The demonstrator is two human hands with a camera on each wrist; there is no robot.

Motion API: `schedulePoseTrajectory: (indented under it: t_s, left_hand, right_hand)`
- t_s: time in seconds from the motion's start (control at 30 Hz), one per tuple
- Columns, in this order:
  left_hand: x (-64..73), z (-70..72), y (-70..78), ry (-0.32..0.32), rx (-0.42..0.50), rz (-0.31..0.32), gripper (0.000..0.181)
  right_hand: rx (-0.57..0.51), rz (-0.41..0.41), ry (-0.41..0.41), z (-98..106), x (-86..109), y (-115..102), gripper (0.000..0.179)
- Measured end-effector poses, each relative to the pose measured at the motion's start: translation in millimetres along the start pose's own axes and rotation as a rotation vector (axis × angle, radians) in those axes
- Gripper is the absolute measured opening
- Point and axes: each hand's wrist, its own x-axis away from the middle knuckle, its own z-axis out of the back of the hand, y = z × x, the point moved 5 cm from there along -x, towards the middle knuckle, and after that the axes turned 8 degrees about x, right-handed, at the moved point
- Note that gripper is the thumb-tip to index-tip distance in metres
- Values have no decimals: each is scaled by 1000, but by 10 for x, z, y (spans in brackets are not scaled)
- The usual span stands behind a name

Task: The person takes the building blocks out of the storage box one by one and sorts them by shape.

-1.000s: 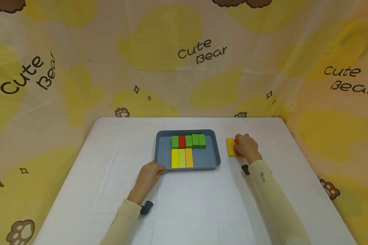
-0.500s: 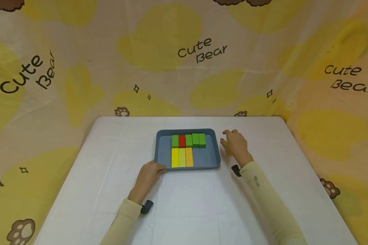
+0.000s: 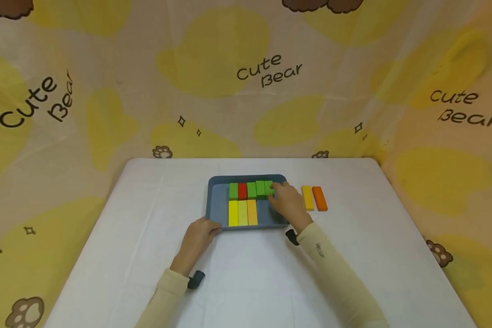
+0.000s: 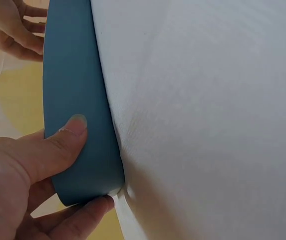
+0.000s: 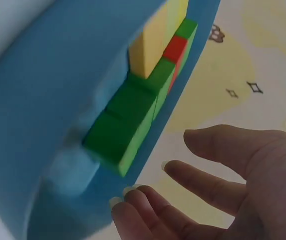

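Note:
A blue-grey tray (image 3: 218, 205) holds a back row of green blocks (image 3: 260, 189) with one red block (image 3: 242, 191) among them. In front of that row lie yellow, pale yellow and light orange blocks (image 3: 252, 212). My left hand (image 3: 198, 238) grips the tray's front left corner; the left wrist view shows the thumb against the tray wall (image 4: 75, 75). Over the tray's right side is my right hand (image 3: 289, 203), close to the rightmost green block. In the right wrist view, its loosely bent fingers (image 5: 202, 187) are spread, with nothing between them.
Right of the tray, a yellow block (image 3: 307, 198) and an orange block (image 3: 320, 198) lie side by side on the white tabletop (image 3: 246, 278). A patterned cloth (image 3: 213, 68) hangs behind and along both sides of the table.
My right hand has moved left, from the orange and yellow blocks to over the tray's right side. Both those blocks now show uncovered on the table. The left hand stays put.

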Motion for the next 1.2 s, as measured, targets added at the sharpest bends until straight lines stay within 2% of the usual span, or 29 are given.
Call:
schedulePoseTrajectory:
  t_s: [0.2,0.33,0.6,0.87,1.2]
  left_hand:
    - [34,-33,-34,-13,-1,24,11]
    - [55,-28,-25,-10,-2,22,12]
    - [68,-8,-9,3,-13,-7,10]
    - [25,-5,-12,-1,0,4,11]
    - [9,-1,1,4,-9,-5,10]
  right_hand:
    - [-33,27,-26,-170,36,-281,35]
    - [-53,30,-52,-290,73,-394,36]
    - [-12,59,-23,-398,141,-560,47]
    - [-35,66,5,-445,143,-639,40]
    - [-66,46,-29,-465,125,-643,36]
